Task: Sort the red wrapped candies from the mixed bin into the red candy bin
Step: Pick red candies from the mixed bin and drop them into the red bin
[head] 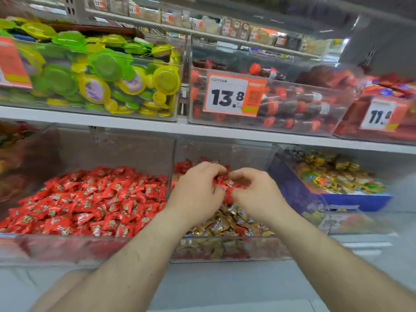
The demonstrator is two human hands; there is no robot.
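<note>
Both hands met over the clear mixed bin [225, 248]: the left hand [198, 190] and right hand [256, 194] each curled around red wrapped candies [225, 184]. Left of that bin, wall against wall, sat the heaped red candy bin [67, 248].

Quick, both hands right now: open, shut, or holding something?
Left hand: fingers curled round a bunch of red wrapped candies over the mixed bin.
Right hand: pinching the same bunch.
</note>
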